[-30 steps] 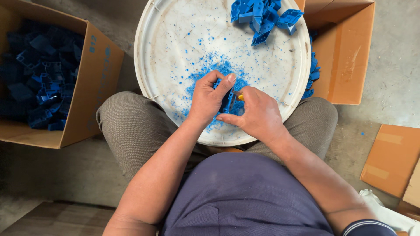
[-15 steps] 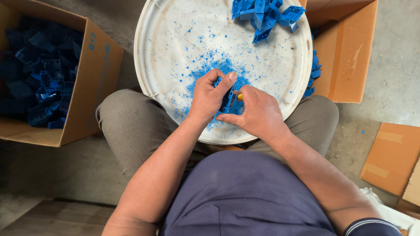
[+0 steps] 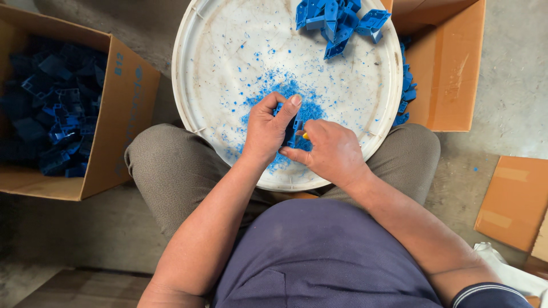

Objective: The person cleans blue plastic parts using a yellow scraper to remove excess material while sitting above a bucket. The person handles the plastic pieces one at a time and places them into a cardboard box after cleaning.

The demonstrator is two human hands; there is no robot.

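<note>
Since the earlier frame little had moved: both hands stayed locked together at the near edge of the white round lid (image 3: 217,63), the left thumb lifting slightly. The left hand (image 3: 267,130) was closed around a small blue plastic part (image 3: 291,130), held just above the lid; the right hand (image 3: 330,153) gripped a slim tool with a yellow handle (image 3: 305,136) against it. Fine blue shavings (image 3: 274,91) lay scattered on the scuffed, ribbed lid. Angular moulded blue parts (image 3: 337,20) were heaped at its far rim; more filled the left cardboard box (image 3: 123,120).

Both hands (image 3: 299,140) together, fingers curled (left thumb raised), forearms converging.
</note>
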